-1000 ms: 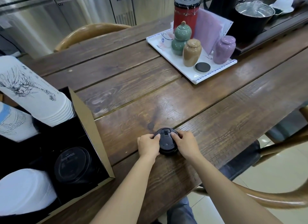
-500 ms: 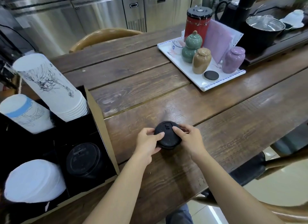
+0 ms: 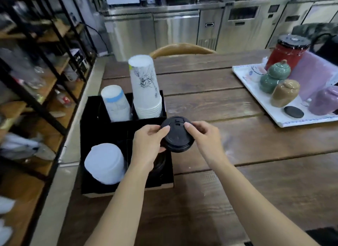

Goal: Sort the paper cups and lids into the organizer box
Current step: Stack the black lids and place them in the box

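Left hand: your left hand (image 3: 149, 142) grips the left edge of the black lids (image 3: 177, 136), thumb on top, fingers (image 3: 161, 150) curled under.
Right hand: your right hand (image 3: 204, 136) pinches the right edge, thumb tip on the top face.
Lids: a short stack, tilted toward you, held above the organizer box's (image 3: 87, 128) near right compartment, at the box's right wall.
Box contents: tall printed white cups (image 3: 146, 92) far right; blue-banded white cups (image 3: 115, 104) far left; white lids (image 3: 104, 162) near left; something dark under your left hand, unclear what.
Worktop: the wooden worktop (image 3: 228, 154) carries the box and, well apart, a white tray (image 3: 256, 99) of small jars.
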Motion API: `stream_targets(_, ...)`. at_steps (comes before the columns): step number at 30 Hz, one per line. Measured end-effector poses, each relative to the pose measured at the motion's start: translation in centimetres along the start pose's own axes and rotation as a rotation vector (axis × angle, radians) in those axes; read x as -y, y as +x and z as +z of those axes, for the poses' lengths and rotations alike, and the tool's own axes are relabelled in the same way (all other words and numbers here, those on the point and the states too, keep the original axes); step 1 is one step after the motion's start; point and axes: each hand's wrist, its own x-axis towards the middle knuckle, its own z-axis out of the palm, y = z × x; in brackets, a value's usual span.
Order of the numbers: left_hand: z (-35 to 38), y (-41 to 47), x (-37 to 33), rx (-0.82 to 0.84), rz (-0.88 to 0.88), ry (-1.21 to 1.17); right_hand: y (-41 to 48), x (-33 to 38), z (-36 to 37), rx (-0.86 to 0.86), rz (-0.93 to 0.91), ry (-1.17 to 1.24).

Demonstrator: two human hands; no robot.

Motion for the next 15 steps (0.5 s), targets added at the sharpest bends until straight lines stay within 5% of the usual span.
stream_targets(15, -6.4, 0.4, 4.6, -0.217, -0.136, 0.053, -1.3, 0.2, 6.8, 0.257, 0.005, -0.373)
